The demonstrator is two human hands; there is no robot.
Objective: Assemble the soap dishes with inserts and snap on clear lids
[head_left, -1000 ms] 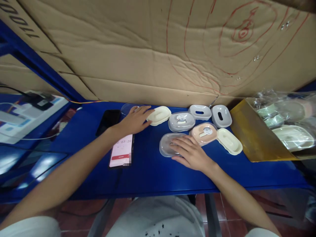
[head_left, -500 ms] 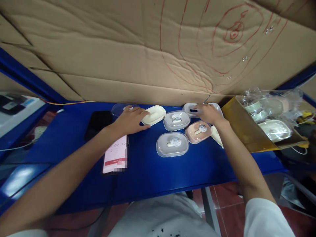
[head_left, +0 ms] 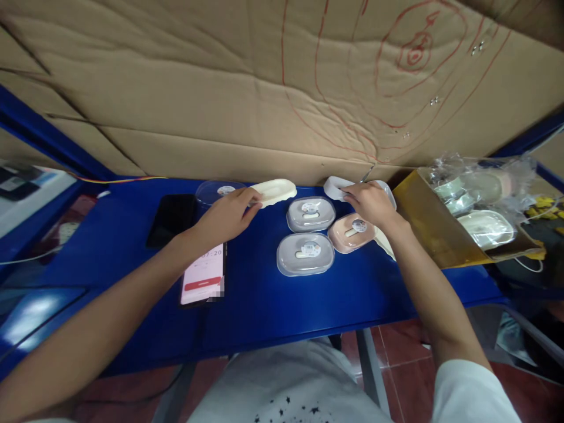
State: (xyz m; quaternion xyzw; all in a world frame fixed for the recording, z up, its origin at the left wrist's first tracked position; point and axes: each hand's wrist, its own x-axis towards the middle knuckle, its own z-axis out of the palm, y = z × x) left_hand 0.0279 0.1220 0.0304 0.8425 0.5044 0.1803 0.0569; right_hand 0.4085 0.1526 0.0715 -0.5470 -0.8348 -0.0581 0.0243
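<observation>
At the back of the blue table my left hand (head_left: pixel 233 212) pinches the near-left end of a cream oval soap dish (head_left: pixel 277 191), which is tilted up. Close by that hand lies a clear lid (head_left: pixel 209 190) with a round sticker. My right hand (head_left: pixel 372 202) has its fingers closed on a pale grey oval dish (head_left: pixel 335 187). Between the hands sit two lidded grey soap dishes, one behind (head_left: pixel 311 215) and one in front (head_left: pixel 305 255). A lidded pink soap dish (head_left: pixel 351 234) is just below my right hand. A second cream piece (head_left: pixel 385 242) is partly hidden by my right wrist.
Two phones lie at the left, a dark one (head_left: pixel 171 220) and one with a lit screen (head_left: pixel 203 276). On the right stands an open cardboard box (head_left: pixel 425 217) with bagged dishes. Behind the table rises a cardboard wall (head_left: pixel 198 117) with red drawing.
My left hand has lifted and tilted the cream dish, which lay flatter before. My right hand's fingers have closed on the grey dish. The view has shifted slightly.
</observation>
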